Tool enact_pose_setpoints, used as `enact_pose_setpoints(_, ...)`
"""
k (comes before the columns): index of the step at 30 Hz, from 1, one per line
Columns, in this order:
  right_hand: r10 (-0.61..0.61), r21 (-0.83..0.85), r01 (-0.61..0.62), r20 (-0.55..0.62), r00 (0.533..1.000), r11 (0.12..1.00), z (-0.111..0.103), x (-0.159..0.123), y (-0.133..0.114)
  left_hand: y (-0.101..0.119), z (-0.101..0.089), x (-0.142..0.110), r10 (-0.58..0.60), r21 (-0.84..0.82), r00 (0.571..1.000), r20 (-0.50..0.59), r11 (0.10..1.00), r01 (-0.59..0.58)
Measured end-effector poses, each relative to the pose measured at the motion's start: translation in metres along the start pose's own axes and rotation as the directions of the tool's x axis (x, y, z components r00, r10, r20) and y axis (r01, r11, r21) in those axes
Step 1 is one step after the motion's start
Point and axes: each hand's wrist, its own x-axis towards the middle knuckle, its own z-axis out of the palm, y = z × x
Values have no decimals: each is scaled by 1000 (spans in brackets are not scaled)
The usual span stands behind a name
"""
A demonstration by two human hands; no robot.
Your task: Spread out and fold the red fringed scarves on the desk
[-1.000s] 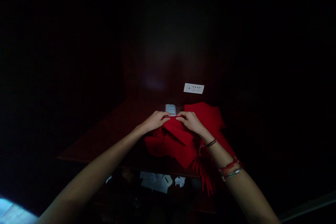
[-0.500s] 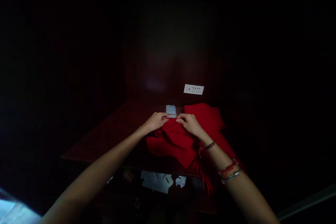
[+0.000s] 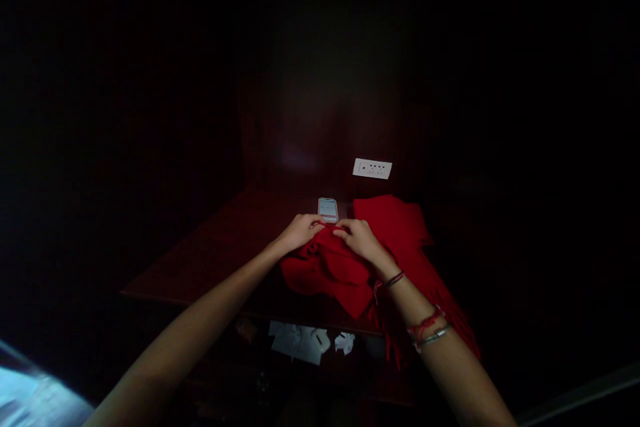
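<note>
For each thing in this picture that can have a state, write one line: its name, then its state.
red scarf: crumpled on the table, fringed end hanging over the edge
phone: flat, screen lit
left hand: pinching the scarf
right hand: pinching the scarf
wall socket: nothing plugged in

Deep darkness swallows most of the frame; light falls only on the centre. A pale bluish glow bleeds in at the lower left corner, edges lost in black

You have bare bench (image 3: 225, 247) to the left of your hands; ahead, the phone (image 3: 328, 209) sits just beyond your fingertips, and the heaped red scarf (image 3: 400, 233) blocks the right side
</note>
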Motion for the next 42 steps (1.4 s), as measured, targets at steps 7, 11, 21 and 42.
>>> enact_pose_setpoints(7,215,387,-154,-117,970,909,11,16,37,-25,14,6,-92,150,995,-38,984,97)
enact_pose_setpoints(11,248,418,-197,-72,966,887,-1,23,43,-30,6,16,-166,146,986,-20,975,167)
enact_pose_setpoints(21,-12,-63,13,21,1000,998,-40,53,8,-23,-24,63,-19,-85,1000,-20,996,18)
enact_pose_setpoints(42,46,287,-11,-117,992,958,-27,51,23,-14,-30,70,-12,-288,999,52,957,27)
